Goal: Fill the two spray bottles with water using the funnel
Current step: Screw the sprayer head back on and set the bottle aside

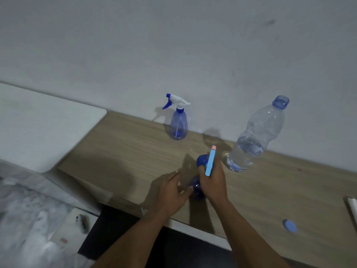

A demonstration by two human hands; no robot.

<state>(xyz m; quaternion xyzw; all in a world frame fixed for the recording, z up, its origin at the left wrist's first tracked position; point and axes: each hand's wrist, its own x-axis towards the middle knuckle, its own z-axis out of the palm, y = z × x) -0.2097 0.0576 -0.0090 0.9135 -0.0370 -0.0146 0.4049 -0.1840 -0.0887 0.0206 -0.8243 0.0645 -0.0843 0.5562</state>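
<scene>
Two bare hands are working at a blue spray bottle point(197, 187): the right hand point(213, 180) is gripping its light-blue sprayer head point(210, 161), the left hand point(172, 194) is half-curled beside it, its grip unclear.

Hands covering the near spray bottle; edges and corner blurring out

The right hand point(212, 182) is hiding most of the near spray bottle point(196, 187), leaving only a blue patch of its body showing between the two hands, while the left hand point(172, 192) is blurring at the fingertips, so any touch on the bottle is impossible to tell. The light blue spray head point(210, 161) is partly sinking into the right hand's grip, and a round blue shape point(202, 160) behind it is staying unidentifiable. A white object point(352, 208) is being cut off by the right edge. The lower left clutter point(38, 219) is smearing into pale blur.
</scene>
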